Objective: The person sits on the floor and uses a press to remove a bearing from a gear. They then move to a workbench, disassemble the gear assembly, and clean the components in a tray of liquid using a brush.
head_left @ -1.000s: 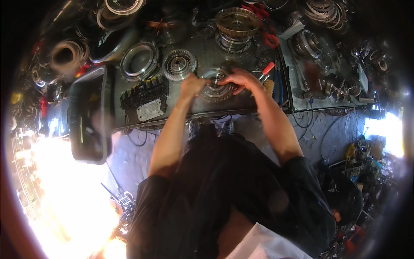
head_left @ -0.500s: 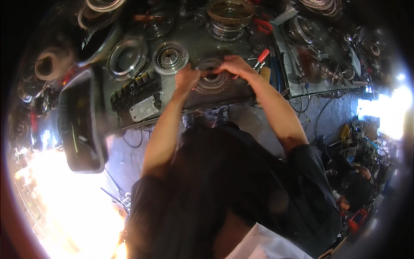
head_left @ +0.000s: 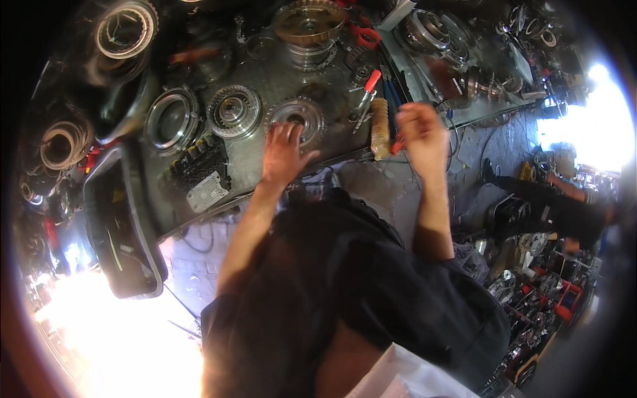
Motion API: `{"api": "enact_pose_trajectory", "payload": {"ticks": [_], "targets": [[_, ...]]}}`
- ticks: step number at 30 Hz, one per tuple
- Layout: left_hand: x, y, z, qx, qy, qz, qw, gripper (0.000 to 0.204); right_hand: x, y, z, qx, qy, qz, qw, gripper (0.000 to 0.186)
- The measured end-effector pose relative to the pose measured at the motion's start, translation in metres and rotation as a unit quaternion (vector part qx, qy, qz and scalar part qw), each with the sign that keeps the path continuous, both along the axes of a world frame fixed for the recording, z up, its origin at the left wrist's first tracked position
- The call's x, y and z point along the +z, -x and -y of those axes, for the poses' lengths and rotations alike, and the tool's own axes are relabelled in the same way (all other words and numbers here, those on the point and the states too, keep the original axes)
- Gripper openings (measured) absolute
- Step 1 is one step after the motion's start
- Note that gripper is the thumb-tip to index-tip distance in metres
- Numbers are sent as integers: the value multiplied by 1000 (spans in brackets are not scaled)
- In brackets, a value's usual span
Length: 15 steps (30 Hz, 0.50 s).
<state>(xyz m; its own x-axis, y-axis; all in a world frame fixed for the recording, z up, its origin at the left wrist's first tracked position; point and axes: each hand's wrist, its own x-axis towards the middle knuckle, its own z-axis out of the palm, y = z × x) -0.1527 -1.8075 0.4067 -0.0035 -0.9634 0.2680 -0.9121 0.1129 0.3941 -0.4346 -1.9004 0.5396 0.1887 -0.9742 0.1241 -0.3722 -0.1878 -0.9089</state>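
Note:
My left hand (head_left: 284, 154) lies with fingers stretched and thumb apart over the near edge of a round toothed metal part (head_left: 312, 121) on the workbench. Away from that part, my right hand (head_left: 423, 131) is raised at the bench's front edge, its fingers bent and blurred. Just left of it shows a small red tip; whether the hand touches it is unclear. Beside that hand lie a tan ribbed cylinder (head_left: 379, 129), a red-handled tool (head_left: 371, 81) and slim blue handles (head_left: 391, 89).
Left of my left hand sit a toothed drum (head_left: 233, 111), a metal ring (head_left: 172, 121) and a dark valve block (head_left: 199, 166). A black pan (head_left: 123, 222) juts over the bench's left end. Large geared parts (head_left: 309, 26) stand behind. Another person (head_left: 557, 205) is at far right.
My right hand has left the round metal part and moved right, past the tan cylinder. My left hand has opened out over the part's near edge. The view has shifted.

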Motion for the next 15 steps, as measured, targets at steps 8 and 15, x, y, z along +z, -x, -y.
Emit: {"api": "enact_pose_trajectory", "payload": {"ticks": [8,15], "targets": [[-14,5,0,-16,18,32,999,68,-68,147,107,-317,-32,-109,942,23],[-2,8,0,-9,33,20,999,66,-175,250,181,-344,-93,-366,860,30]]}}
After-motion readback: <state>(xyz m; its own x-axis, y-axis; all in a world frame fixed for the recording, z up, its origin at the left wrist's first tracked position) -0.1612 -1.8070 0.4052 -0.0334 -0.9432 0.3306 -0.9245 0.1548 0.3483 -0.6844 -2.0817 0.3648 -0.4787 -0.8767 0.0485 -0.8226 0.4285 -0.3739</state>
